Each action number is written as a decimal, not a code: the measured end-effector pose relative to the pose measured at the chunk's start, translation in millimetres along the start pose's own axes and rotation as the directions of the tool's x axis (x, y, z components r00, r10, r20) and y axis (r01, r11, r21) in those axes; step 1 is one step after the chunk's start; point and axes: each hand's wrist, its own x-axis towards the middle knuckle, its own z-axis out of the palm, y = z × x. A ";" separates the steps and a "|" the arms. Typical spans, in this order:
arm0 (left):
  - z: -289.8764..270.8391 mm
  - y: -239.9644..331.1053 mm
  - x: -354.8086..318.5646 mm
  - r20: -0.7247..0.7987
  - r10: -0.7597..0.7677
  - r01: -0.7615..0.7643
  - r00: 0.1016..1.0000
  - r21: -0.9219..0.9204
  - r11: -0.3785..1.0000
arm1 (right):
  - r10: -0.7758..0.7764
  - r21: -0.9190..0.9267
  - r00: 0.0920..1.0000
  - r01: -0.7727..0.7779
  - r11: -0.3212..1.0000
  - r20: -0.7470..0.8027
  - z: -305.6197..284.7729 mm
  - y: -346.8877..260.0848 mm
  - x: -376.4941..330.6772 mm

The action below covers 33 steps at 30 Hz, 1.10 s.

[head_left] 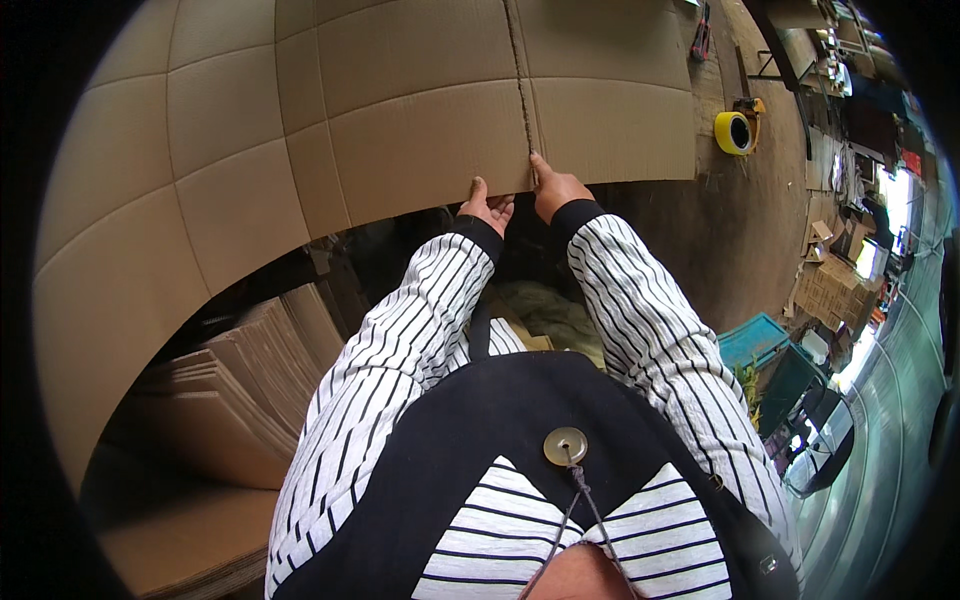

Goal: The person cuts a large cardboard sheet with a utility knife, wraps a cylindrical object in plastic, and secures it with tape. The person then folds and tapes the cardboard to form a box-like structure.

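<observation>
A large creased cardboard sheet (420, 140) spreads across the far and left side, with a torn or cut line running down it to its near edge. My left hand (487, 206) grips that near edge, thumb on top and fingers partly hidden underneath. Just to its right, my right hand (558, 190) also pinches the edge, beside the lower end of the cut line. Its thumb or finger points along the line, and the other fingers are tucked below the sheet.
On the wooden table (750, 230) to the right lie a roll of yellow tape (733, 133) and a red-and-black hand tool (701, 35). Stacked cardboard (240, 380) stands at the lower left. A teal crate (753, 341) sits beyond my right arm, with cardboard boxes (836, 290) farther off.
</observation>
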 end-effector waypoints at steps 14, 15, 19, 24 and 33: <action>-15.0 4.3 3.9 0.165 0.006 0.002 0.986 -0.051 0.999 | 0.108 0.180 0.952 -0.058 0.982 -0.286 3.7 93.3 -32.9; -13.7 6.9 0.7 0.173 -0.004 0.012 0.985 -0.046 0.999 | 0.192 0.256 0.960 -0.137 0.957 -0.204 -22.7 77.9 -6.1; -6.2 6.6 0.3 0.146 -0.040 0.042 0.989 -0.011 0.999 | 0.243 0.229 0.941 -0.190 0.955 -0.235 -49.3 72.5 66.5; -7.7 11.1 -0.8 0.042 0.076 -0.076 0.996 -0.001 0.997 | 0.293 0.206 0.924 -0.245 0.947 -0.248 -25.1 74.3 87.8; -7.7 9.2 -5.9 0.053 0.090 -0.088 0.995 -0.031 0.996 | 0.287 0.226 0.933 -0.238 0.945 -0.217 -25.9 85.1 89.5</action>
